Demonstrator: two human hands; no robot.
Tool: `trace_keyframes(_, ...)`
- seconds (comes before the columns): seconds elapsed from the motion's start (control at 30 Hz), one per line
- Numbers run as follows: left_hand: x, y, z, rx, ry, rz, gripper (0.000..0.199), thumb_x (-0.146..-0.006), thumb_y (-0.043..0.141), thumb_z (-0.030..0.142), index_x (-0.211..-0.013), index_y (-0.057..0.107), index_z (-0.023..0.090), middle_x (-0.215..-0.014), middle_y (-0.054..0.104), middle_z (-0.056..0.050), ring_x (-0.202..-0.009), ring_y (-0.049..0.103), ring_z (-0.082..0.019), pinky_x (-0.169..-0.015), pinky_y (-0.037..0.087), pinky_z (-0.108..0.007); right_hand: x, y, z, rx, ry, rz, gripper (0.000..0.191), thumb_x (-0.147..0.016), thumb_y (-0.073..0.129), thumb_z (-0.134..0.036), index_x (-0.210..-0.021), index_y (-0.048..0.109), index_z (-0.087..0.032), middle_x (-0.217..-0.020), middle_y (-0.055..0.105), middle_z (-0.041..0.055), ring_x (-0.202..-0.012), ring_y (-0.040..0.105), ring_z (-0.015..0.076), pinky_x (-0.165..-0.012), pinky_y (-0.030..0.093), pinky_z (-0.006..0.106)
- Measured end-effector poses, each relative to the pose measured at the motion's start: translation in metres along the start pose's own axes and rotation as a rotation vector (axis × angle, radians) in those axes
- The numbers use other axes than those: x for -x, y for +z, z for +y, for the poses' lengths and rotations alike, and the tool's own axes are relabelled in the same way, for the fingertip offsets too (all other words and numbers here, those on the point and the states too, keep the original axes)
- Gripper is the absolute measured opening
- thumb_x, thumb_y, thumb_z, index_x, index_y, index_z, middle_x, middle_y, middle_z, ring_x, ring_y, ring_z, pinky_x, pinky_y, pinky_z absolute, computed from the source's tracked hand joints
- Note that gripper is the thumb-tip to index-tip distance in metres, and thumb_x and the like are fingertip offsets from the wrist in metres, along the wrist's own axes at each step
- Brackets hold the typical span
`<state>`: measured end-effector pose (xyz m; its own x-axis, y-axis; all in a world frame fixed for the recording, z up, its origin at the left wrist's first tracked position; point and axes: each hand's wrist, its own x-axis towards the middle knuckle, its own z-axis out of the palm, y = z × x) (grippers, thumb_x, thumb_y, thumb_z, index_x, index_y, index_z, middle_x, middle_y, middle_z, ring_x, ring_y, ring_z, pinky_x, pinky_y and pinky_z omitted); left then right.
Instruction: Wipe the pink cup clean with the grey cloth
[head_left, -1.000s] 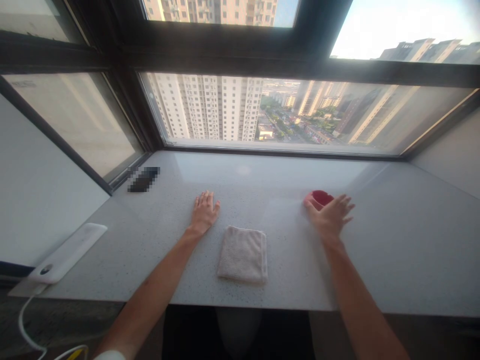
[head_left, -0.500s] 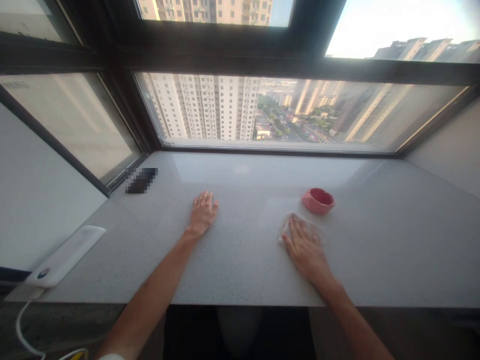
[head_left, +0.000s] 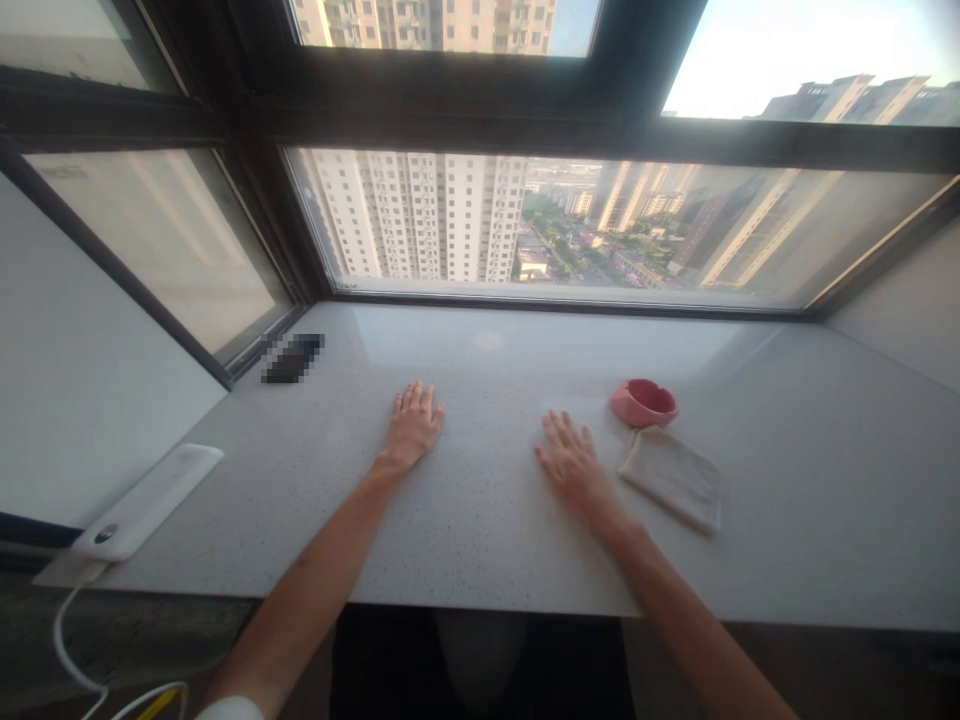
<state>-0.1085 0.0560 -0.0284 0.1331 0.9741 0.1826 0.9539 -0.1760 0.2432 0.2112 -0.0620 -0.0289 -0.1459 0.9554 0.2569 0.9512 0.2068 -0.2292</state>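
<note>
Both of my hands rest on the speckled pale windowsill [head_left: 480, 520]. My left hand [head_left: 413, 425] lies flat left of the middle, fingers stretched out, with nothing in it. My right hand [head_left: 571, 462] is right of the middle, palm down with fingers spread, and holds nothing. Just to its right a folded light grey cloth [head_left: 671, 478] lies flat on the sill, apart from the fingers. Behind the cloth stands a pink faceted ashtray [head_left: 643, 403], notched at the rim and close to the cloth's far edge.
A white power strip [head_left: 154, 500] with a cable [head_left: 64, 640] lies at the left edge. In the far left corner is a dark pixelated object [head_left: 292, 359]. Dark window frames [head_left: 465, 110] bound the sill at the back, with tall buildings outside.
My right hand has let go of the cloth and moved left off it; the cloth now lies to its right. My left hand stays in place on the sill. The view has shifted slightly.
</note>
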Motion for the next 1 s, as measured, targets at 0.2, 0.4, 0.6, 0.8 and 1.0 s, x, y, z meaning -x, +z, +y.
trace_keyframes(0.2, 0.002, -0.007, 0.002, -0.035, 0.016, -0.055, 0.068, -0.111, 0.034, 0.043, -0.168, 0.044, 0.007, -0.181, 0.033, -0.022, -0.171, 0.028, -0.036, -0.141, 0.020, -0.053, -0.024, 0.012, -0.034, -0.039, -0.024, -0.185, 0.070, -0.115, 0.029, -0.051, -0.176, 0.031, -0.017, -0.184, 0.026, 0.0143, -0.173, 0.018, 0.0348, -0.136, 0.008, 0.071)
trace_keyframes(0.4, 0.002, -0.007, 0.002, -0.013, 0.014, -0.049, 0.067, -0.111, 0.035, 0.044, -0.167, 0.045, 0.009, -0.180, 0.034, -0.021, -0.171, 0.028, -0.035, -0.141, 0.023, -0.054, -0.019, 0.014, -0.029, -0.124, -0.022, -0.110, 0.066, -0.113, 0.036, -0.049, -0.171, 0.043, -0.018, -0.181, 0.037, 0.0147, -0.171, 0.025, 0.0338, -0.137, 0.013, 0.068)
trace_keyframes(0.6, 0.001, -0.004, 0.001, -0.009, 0.022, -0.043, 0.068, -0.110, 0.036, 0.044, -0.167, 0.046, 0.007, -0.180, 0.034, -0.023, -0.171, 0.030, -0.037, -0.140, 0.022, -0.056, -0.037, -0.012, 0.043, -0.084, 0.354, 0.466, 0.067, -0.103, 0.044, -0.038, -0.165, 0.048, -0.011, -0.179, 0.031, 0.0233, -0.170, 0.020, 0.0413, -0.133, 0.024, 0.069)
trace_keyframes(0.8, 0.002, -0.007, 0.001, 0.010, 0.017, -0.026, 0.065, -0.110, 0.040, 0.042, -0.166, 0.048, 0.010, -0.179, 0.037, -0.022, -0.170, 0.030, -0.037, -0.140, 0.024, -0.057, -0.046, -0.045, 0.143, -0.150, 0.782, 0.474, 0.123, -0.078, 0.075, -0.067, -0.172, 0.026, -0.005, -0.171, 0.035, 0.0368, -0.158, 0.038, 0.0539, -0.124, 0.038, 0.064)
trace_keyframes(1.0, 0.010, -0.020, 0.039, 0.110, 0.323, 0.061, 0.054, -0.111, 0.043, 0.034, -0.163, 0.051, 0.019, -0.175, 0.046, -0.016, -0.164, 0.042, -0.033, -0.136, 0.033, -0.056, -0.049, -0.040, 0.141, -0.215, 0.793, 0.375, 0.133, -0.071, 0.080, -0.076, -0.172, 0.030, -0.004, -0.155, 0.060, 0.0317, -0.140, 0.062, 0.0477, -0.118, 0.048, 0.052)
